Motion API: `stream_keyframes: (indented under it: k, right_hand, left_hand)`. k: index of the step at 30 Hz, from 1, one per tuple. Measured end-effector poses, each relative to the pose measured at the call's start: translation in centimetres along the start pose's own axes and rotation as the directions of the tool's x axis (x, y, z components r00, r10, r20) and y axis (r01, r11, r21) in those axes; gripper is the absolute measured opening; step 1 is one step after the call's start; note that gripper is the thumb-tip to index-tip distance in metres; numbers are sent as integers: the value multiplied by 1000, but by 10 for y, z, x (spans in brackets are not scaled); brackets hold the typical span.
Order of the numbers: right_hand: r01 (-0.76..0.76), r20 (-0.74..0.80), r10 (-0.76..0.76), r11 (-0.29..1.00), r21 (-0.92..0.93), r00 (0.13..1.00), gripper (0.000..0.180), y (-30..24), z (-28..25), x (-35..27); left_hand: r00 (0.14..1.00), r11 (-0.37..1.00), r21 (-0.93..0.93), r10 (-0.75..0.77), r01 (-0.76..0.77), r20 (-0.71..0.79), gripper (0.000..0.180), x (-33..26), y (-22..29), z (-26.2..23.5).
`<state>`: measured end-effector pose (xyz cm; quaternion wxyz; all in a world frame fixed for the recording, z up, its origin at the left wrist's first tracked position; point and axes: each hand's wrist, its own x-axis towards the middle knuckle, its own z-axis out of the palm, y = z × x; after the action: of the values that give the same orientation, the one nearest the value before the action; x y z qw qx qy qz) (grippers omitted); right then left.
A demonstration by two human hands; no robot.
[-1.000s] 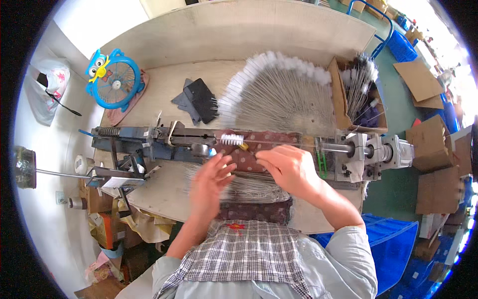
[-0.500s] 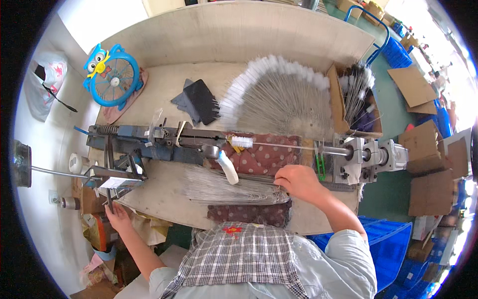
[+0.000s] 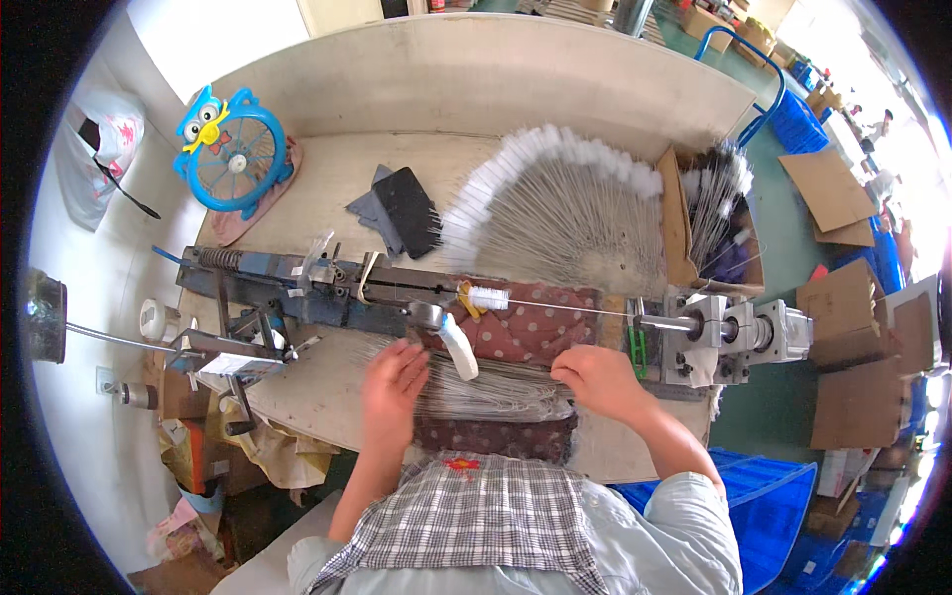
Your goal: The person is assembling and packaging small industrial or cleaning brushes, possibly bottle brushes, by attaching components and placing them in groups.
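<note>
Near the right end of a bundle of thin metal wires, my right hand is closed with thumb and forefinger pinched together; what is between them is too fine to make out. My left hand is raised over the bundle's left end, fingers loosely apart and slightly blurred, close to a lever with a white-wrapped handle. Behind the hands, a small white bristle brush is held in the bench machine, its wire stem running right to the metal spindle. Polka-dot cloth lies beneath the brush.
Many finished white-tipped brushes fan out behind the machine, beside a cardboard box of dark brushes. A blue fan and a black flat pad are at the back left. A blue crate stands at right.
My left hand has left the crank lever at far left and moved right to the wire bundle's left end. My right hand stays near the bundle's right end.
</note>
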<state>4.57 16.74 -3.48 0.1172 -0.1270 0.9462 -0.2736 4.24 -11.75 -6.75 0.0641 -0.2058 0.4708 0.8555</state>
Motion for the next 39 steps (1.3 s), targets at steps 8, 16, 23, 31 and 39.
stream_keyframes:
  k: [8,16,23,31,39]
  right_hand:
    - [125,-215,-116,992,29,970,16,10,5,1]
    - [192,-108,-238,926,-324,965,25,-37,-22,-11]
    - [-72,-561,-229,884,-463,795,26,-12,-124,-22]
    - [29,-539,-75,995,-92,839,17,6,-108,5]
    - [103,-406,-160,982,-160,900,10,8,-95,11]
  left_hand:
    - [889,890,-183,-357,417,287,19,-24,27,110]
    - [916,914,-231,-255,332,308,46,-41,67,54]
    - [568,848,523,-470,79,676,24,-36,65,86]
    - [485,-7,489,125,-872,866,25,35,-36,182]
    - [445,-596,438,147,-673,883,29,105,-46,189]
